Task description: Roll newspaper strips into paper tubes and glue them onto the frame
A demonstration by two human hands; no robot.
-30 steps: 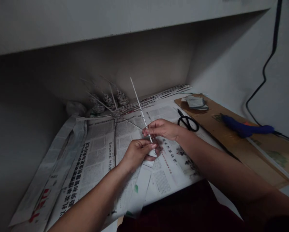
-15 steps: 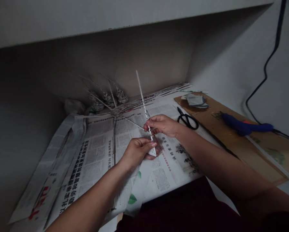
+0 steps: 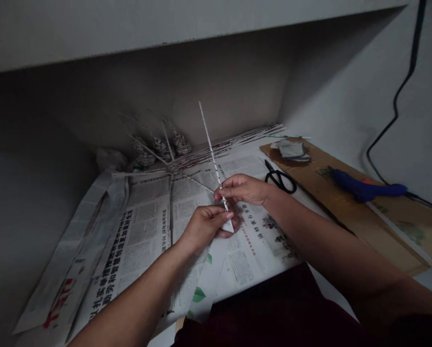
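Note:
A thin rolled newspaper tube (image 3: 209,142) slants upward from both hands, its tip leaning left. My left hand (image 3: 210,221) pinches its wider, unrolled lower end between thumb and fingers, and a white paper corner pokes out below the thumb. Just above, my right hand (image 3: 239,189) grips the tube with thumb and fingertips. Under the hands lie newspaper sheets (image 3: 143,207) with printed columns. Another paper stick touches the area behind my right fingertips; whether it meets them I cannot tell.
Behind, a bundle of paper sticks (image 3: 244,136) lies beside several woven paper cones (image 3: 181,143). Black-handled scissors (image 3: 281,180) rest right of my hand. On a cardboard sheet (image 3: 320,168) are a blue glue gun (image 3: 363,187) with a cord and a folded grey cloth (image 3: 292,150). A ledge overhangs the back.
The tube's upper tip has swung slightly to the left, and my right hand has shifted a little down and left. My left hand stays almost where it was.

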